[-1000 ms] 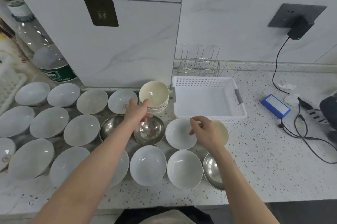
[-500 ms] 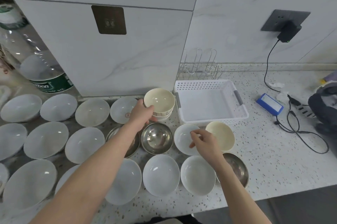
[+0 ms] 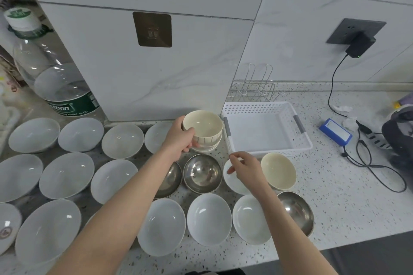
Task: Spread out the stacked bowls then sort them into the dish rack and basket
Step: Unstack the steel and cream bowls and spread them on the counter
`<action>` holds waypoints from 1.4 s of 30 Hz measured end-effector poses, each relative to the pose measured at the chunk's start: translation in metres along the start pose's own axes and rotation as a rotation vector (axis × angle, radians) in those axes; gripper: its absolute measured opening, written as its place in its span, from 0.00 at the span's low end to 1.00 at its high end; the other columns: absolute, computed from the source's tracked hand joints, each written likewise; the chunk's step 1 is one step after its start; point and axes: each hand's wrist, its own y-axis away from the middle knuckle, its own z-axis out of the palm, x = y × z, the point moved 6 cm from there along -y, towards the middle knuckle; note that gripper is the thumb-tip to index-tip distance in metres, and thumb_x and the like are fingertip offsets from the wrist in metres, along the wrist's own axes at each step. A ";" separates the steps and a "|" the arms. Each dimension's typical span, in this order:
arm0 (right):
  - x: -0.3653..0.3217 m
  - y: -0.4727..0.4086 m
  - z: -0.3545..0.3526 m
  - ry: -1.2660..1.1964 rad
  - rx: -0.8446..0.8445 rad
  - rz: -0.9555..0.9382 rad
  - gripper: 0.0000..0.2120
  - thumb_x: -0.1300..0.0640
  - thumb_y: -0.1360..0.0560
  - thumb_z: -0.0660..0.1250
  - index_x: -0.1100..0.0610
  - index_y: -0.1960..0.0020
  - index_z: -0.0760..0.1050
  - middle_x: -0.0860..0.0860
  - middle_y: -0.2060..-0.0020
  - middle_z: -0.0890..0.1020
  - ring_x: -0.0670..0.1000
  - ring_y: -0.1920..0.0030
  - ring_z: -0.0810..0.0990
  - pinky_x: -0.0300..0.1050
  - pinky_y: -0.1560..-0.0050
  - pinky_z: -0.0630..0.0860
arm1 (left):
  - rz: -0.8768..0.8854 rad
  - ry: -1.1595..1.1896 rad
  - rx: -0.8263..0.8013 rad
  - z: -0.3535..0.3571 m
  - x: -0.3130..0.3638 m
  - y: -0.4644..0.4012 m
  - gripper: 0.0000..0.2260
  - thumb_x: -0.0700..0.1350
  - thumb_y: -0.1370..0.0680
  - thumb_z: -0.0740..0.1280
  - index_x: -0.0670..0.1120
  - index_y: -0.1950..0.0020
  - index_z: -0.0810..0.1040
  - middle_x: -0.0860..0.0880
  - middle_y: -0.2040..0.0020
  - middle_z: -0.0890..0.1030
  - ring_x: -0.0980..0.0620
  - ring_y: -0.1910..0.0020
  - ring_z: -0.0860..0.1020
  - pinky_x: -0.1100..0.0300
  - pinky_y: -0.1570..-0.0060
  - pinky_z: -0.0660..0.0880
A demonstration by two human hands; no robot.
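Spreading step's nearly done: left hand [image 3: 178,138] grips the cream stack [image 3: 204,132], right hand [image 3: 244,168] hovers loosely curled, holding nothing. Next, probably peel off the top bowl.

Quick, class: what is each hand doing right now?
Left hand: holds the cream bowl stack.
Right hand: fingers loosely curled, holding nothing.

White bowls [image 3: 209,218]: about fifteen. Steel bowls [image 3: 202,173]: three. Cream bowls [image 3: 278,173]: one loose, plus short stack [image 3: 204,132]. Basket [image 3: 266,129]: one. Dish rack [image 3: 252,89]: one.
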 end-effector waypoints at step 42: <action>-0.004 0.001 -0.060 -0.834 0.051 0.187 0.14 0.68 0.25 0.54 0.59 0.42 0.70 0.60 0.71 0.82 0.44 0.78 0.69 0.33 0.81 0.61 | -0.115 0.452 0.111 0.005 -0.071 0.104 0.19 0.35 0.22 0.61 0.53 0.35 0.73 0.42 0.63 0.83 0.55 0.75 0.76 0.66 0.81 0.60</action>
